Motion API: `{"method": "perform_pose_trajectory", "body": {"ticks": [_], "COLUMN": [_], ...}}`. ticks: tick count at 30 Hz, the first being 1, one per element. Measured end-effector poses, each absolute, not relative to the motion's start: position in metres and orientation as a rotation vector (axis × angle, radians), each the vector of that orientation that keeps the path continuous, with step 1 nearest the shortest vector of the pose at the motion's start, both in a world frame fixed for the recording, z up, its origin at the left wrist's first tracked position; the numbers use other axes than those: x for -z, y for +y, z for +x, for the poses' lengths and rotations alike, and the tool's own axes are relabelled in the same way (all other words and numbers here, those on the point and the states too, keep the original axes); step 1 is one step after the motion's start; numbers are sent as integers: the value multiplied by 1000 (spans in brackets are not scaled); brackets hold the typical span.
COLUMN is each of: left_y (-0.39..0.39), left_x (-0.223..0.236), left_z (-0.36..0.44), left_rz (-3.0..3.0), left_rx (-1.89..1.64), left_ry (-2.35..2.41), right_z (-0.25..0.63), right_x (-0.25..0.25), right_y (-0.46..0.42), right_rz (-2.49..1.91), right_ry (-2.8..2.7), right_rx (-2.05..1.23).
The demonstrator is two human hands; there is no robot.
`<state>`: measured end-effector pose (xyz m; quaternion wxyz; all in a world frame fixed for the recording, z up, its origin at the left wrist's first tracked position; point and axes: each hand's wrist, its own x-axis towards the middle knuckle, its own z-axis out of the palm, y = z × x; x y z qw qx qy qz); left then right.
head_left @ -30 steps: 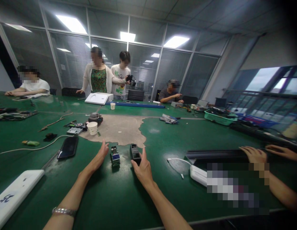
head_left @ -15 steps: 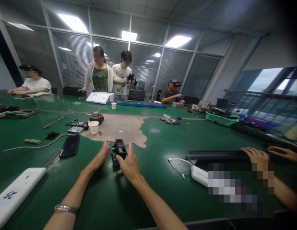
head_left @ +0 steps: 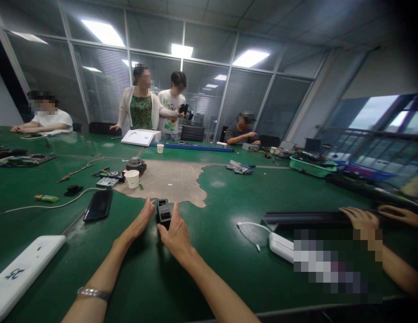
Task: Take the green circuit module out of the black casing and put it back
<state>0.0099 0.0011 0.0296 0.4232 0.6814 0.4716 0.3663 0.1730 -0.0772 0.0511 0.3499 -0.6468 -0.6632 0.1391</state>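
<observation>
My right hand [head_left: 175, 233] grips a small black box-shaped cover [head_left: 164, 211] and holds it low over the green table [head_left: 229, 251], right where a small green circuit module stood; that module is hidden under it. My left hand [head_left: 141, 220] rests just left of the cover, fingers stretched out and nothing in it. A metal watch band sits on my left wrist.
A black phone [head_left: 98, 205], a paper cup [head_left: 131, 178] and small electronics lie to the left. A white case [head_left: 22, 269] lies at near left. A white charger with cable [head_left: 279, 244] and another person's hands [head_left: 362, 217] are at right. Several people are at the far side.
My right hand lifted the black cover from the table, carried it left and brought it down over the green module. My left hand stayed put.
</observation>
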Motion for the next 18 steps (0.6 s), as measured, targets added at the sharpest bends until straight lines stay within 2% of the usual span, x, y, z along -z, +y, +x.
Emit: {"method": "perform_pose_trajectory", "body": {"ticks": [8, 18], "left_y": [-4, 0], "left_x": [-35, -29], "left_z": [12, 11], "left_rz": [1697, 1691], "left_rx": [-925, -938], "left_ry": [1164, 1154], "right_z": [178, 177], "right_x": [-23, -15], "right_y": [-83, -76], "right_rz": [-1551, -1391], "right_ry": [-1726, -1697], "right_rx": [-342, -382]}}
